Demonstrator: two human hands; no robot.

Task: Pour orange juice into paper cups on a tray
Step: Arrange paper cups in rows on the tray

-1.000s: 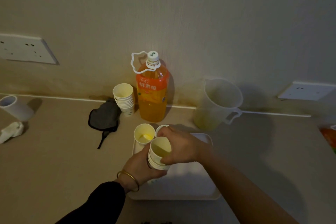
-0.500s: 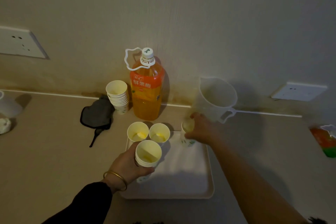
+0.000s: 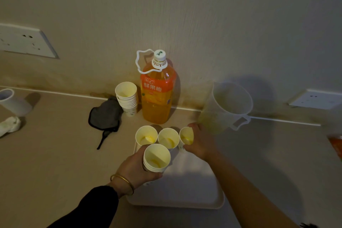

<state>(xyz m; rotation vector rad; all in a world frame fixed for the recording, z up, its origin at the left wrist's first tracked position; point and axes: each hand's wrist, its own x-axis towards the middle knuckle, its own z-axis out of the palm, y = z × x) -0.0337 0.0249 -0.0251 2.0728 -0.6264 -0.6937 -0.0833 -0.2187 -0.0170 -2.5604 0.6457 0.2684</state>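
A white tray lies on the counter in front of me. Two paper cups stand side by side at its far edge, each with a little yellow juice at the bottom. My right hand grips a third cup just to their right, at the tray's far edge. My left hand holds a small stack of nested cups above the tray's near left part. The capped orange juice bottle stands upright against the wall behind the tray.
A taller stack of paper cups stands left of the bottle, with a dark cloth beside it. A clear plastic jug sits to the bottle's right. A white cup and crumpled tissue lie far left.
My right hand took a cup off the stack and carried it to the tray's far edge, right of the two cups, and still holds it. My left hand keeps the remaining stack.
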